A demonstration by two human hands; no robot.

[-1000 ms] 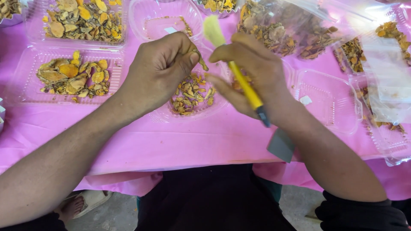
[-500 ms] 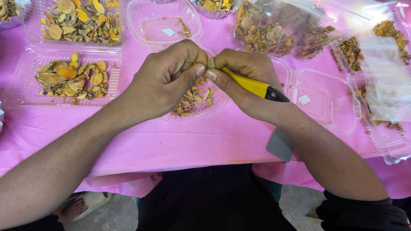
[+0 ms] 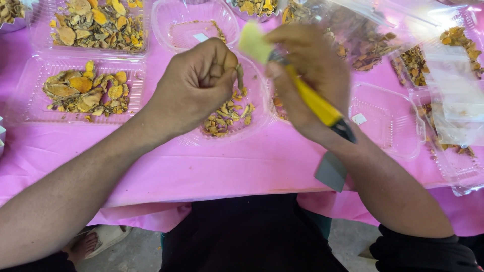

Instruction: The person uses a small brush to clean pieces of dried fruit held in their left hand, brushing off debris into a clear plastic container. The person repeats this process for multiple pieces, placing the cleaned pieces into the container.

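Both hands above counter (image 3: pixel 212 171) middle, near front edge. Left hand (image 3: pixel 194 88) over round tray (image 3: pixel 252 123) holding root scraps. Right hand (image 3: pixel 310 75) just right of it, knife (image 3: pixel 315 103) in grip. Two filled trays (image 3: pixel 91 93) toward left edge. Empty tray (image 3: pixel 388 123) right of right hand; bags (image 3: pixel 454 85) toward right edge.

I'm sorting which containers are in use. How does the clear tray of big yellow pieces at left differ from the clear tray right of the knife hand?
The left tray holds a heap of large yellow-orange pieces; the right tray holds almost nothing but a small white scrap. The left tray lies clear of both hands; the right tray sits just beside the right hand. Both are clear plastic on the pink cloth.
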